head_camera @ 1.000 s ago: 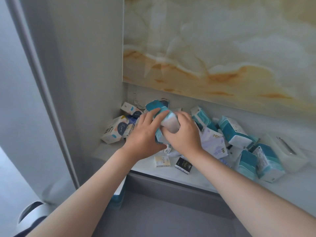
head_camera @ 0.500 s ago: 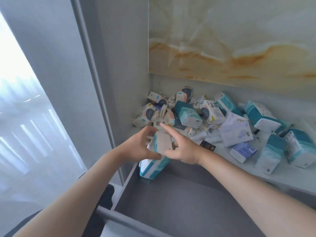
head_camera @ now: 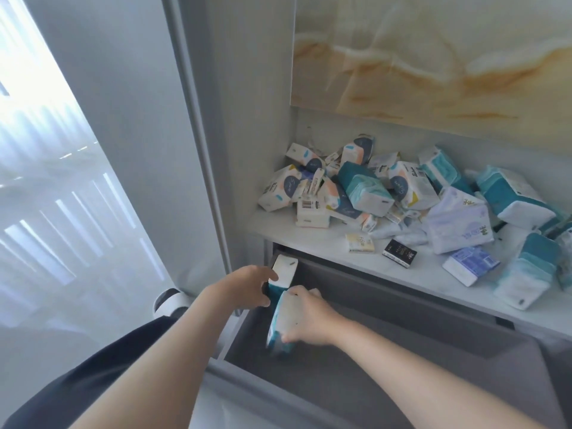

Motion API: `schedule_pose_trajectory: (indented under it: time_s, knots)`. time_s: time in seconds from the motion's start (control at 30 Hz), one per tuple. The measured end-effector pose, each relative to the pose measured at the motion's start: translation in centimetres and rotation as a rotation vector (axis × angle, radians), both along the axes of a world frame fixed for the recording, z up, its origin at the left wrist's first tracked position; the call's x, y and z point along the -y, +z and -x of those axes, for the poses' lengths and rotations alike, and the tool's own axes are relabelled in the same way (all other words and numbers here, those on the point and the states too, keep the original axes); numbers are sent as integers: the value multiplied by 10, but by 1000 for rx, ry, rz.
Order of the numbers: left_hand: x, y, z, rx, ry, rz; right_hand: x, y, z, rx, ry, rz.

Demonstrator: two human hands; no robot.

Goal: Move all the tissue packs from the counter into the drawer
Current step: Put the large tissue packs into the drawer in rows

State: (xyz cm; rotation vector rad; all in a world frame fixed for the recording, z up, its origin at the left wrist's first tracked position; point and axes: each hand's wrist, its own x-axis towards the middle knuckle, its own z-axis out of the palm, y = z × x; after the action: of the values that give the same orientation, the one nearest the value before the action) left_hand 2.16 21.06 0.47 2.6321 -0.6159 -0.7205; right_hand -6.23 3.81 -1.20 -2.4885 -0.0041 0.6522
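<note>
Two teal-and-white tissue packs are already down in the open grey drawer (head_camera: 402,351), both at its back left corner. Your right hand (head_camera: 312,320) is clamped on the nearer pack (head_camera: 283,325), fingers over its top and thumb under its lower end; the pack is tilted, its white end face turned up toward you, and its lower teal end is blurred, so you cannot tell whether it touches the drawer floor. Your left hand (head_camera: 247,286) rests against the upright pack (head_camera: 284,270) standing in the very corner, thumb on its white top face and fingers down its side; whether that hand truly grips or only steadies it cannot be told. The two packs sit just beside each other, the tilted one in front.

Above the drawer's back edge, the white counter (head_camera: 309,239) holds the main heap of tissue packs (head_camera: 387,187), piled against the back wall from the left corner out to the right edge of view. Near the counter's front edge lie a small cream pack (head_camera: 359,243) and a small black pack (head_camera: 399,252), close to each other but apart. Further right along that front edge, a blue-and-white pack (head_camera: 472,265) lies flat.

Your dark sleeve (head_camera: 93,376) shows at lower left.
</note>
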Motion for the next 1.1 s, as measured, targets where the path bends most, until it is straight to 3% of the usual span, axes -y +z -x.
schedule_pose_trajectory:
  time_s: [0.13,0.27,0.57,0.77,0.87,1.1]
  knots:
    - [-3,-23,8,13,-26,-74,-21,-38,-9,28,-288,-145]
    - [-3,-42,7,-2,4,-106,-40,-58,-20,65,-435,-275]
    - [-4,-50,-8,9,-26,-153,-22,-75,-34,-35,-377,-305]
    - [14,-28,-19,-4,-49,-284,-2,-49,-45,-30,-139,-143]
    - [41,-4,-33,78,-28,-126,23,-17,-47,106,-97,-97]
    - [114,54,-49,385,109,382,107,59,-77,685,-234,93]
